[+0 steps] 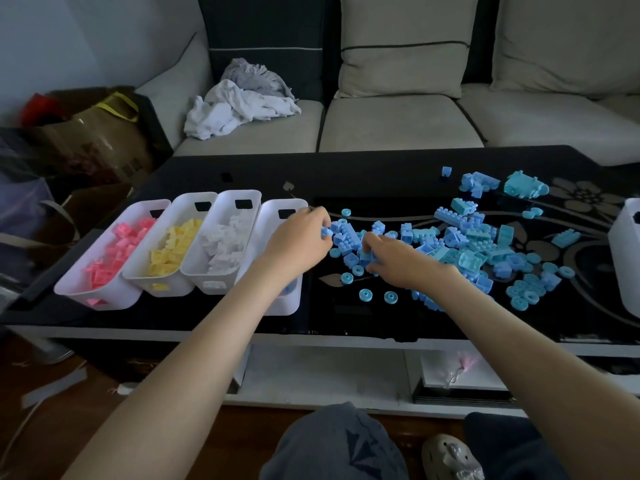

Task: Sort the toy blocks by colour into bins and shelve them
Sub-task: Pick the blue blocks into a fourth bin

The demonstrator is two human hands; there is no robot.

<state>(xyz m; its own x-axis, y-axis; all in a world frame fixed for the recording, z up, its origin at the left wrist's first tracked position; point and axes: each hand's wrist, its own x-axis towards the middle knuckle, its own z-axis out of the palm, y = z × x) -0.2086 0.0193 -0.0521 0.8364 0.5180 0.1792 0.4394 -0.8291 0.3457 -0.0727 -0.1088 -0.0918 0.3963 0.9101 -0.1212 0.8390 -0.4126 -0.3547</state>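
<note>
- The left hand (pixel 298 242) reaches forward with its fingers curled, pinching a small blue block (pixel 326 232) at its fingertips.
- The right hand (pixel 403 263) lies just to the right of the left one. Its fingers and thumb are bent down into the heap and close around a blue brick (pixel 365 257).
- Between the two hands, and spreading well out to the right of the right hand, loose blue blocks (pixel 467 244) lie scattered on the black glossy surface (pixel 346 174).
- A few round blue discs (pixel 365 295) sit on the near side of the right hand, apart from the heap.
- Directly under the left wrist stands a white bin (pixel 270 213). Most of its inside is hidden by the arm.
- Left of the left hand, three more white bins stand side by side, touching. The nearest one (pixel 227 206) holds white blocks, the next (pixel 185 206) holds yellow ones, and the farthest (pixel 117 294) holds pink ones.
- Far to the right of the right hand, another white bin (pixel 628 265) is cut off by the picture's edge.
- Beyond both hands is a pale sofa (pixel 398 123) with crumpled clothes (pixel 239 105) on its seat.
- Farther left of the left hand, bags (pixel 100 136) are piled beside the sofa.
- Below the forearms, a lower shelf (pixel 311 375) runs under the surface.
</note>
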